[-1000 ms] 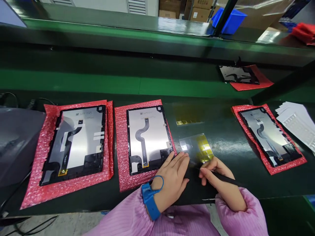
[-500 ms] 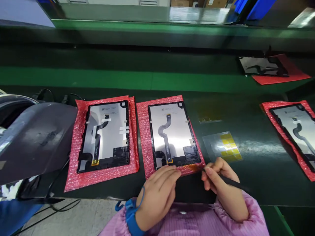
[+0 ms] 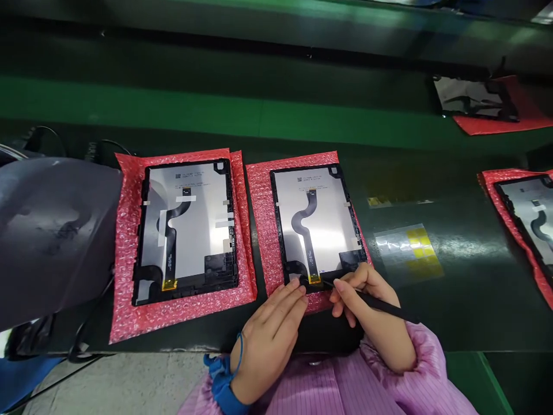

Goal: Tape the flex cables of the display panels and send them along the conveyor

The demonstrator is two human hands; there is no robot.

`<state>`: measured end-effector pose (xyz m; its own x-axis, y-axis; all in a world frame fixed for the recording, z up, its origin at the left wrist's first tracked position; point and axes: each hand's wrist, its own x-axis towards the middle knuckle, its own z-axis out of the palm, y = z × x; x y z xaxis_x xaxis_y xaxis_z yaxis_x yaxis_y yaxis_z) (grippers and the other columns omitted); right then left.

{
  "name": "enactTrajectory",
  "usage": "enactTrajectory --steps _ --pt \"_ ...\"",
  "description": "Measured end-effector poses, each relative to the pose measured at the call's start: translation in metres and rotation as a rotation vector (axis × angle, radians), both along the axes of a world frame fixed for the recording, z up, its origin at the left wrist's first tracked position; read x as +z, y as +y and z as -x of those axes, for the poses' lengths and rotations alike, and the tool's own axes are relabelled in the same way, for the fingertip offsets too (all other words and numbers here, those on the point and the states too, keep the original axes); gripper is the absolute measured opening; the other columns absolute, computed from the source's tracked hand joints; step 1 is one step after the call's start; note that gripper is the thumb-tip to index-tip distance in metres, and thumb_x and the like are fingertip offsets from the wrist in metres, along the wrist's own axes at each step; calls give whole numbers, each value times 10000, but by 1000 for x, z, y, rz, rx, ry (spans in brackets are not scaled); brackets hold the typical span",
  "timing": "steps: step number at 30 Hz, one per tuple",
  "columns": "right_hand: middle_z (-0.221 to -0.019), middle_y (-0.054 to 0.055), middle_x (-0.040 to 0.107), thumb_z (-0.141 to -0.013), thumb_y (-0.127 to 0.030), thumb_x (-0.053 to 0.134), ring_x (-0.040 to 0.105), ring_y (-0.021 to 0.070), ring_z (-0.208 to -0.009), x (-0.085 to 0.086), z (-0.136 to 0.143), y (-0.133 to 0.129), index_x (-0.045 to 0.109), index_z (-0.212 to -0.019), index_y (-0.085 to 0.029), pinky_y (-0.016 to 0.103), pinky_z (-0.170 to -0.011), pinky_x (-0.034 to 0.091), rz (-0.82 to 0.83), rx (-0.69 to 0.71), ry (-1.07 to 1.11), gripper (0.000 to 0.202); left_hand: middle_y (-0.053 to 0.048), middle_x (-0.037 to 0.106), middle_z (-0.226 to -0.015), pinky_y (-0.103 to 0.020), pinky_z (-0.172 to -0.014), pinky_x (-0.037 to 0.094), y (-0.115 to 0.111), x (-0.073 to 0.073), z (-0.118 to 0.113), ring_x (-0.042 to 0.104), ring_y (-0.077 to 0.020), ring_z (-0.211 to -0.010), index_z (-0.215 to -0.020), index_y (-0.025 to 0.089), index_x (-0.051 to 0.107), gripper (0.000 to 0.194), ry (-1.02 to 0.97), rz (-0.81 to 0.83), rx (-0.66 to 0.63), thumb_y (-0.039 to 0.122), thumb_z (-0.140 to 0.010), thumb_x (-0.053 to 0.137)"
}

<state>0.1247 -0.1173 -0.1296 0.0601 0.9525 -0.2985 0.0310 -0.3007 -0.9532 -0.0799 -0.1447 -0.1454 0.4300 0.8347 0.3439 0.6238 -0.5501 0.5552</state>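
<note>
My left hand lies flat with its fingers stretched out, fingertips at the lower left edge of the middle screen panel. Closed round slim black tweezers, my right hand is over the panel's lower right edge. The tweezers' tip points at the yellow-taped end of a dark, curved flex cable. Whether the tip touches there I cannot tell. Under the panel is a pink bubble-wrap bag.
At left, a second panel with white tape strips rests on pink bubble wrap. A clear sheet with yellow labels lies to the right. Further panels are at right and far right. A dark sheet-like object stands at left.
My right hand has moved left with the tweezers, from the bag's lower right corner to the cable's yellow end. My left hand stays at the panel's lower edge. The camera view has tilted down.
</note>
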Motion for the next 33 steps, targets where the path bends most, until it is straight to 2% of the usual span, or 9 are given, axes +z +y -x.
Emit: enactTrajectory --steps 5,16,25,33 --pt "-657 14 735 -897 -425 755 577 93 -396 0 2 1 547 -724 -222 189 -355 413 16 2 -33 338 -112 738 -1283 -383 -1111 524 1 -1 0 614 -232 -1318 -1447 168 520 495 6 3 -7 19 -983 437" --pt "-621 4 724 -891 -431 753 548 85 -377 2 4 2 560 -722 -223 189 -350 411 15 2 -74 329 -113 758 -1236 -374 -1084 550 1 1 -2 651 -233 -1274 -1300 132 611 371 40 -27 4 32 -1000 418" --pt "-642 11 730 -893 -444 754 555 89 -384 2 5 0 544 -726 -229 196 -355 406 15 -14 -57 344 -120 750 -1253 -390 -1094 540 0 0 -2 629 -241 -1300 -1397 154 553 451 27 -5 -5 18 -986 427" --pt "-637 9 735 -906 -414 742 540 84 -382 1 4 1 544 -724 -225 184 -356 397 -8 -2 -57 329 -127 761 -1221 -375 -1078 550 1 0 -4 652 -230 -1273 -1286 119 611 356 49 -36 13 29 -998 421"
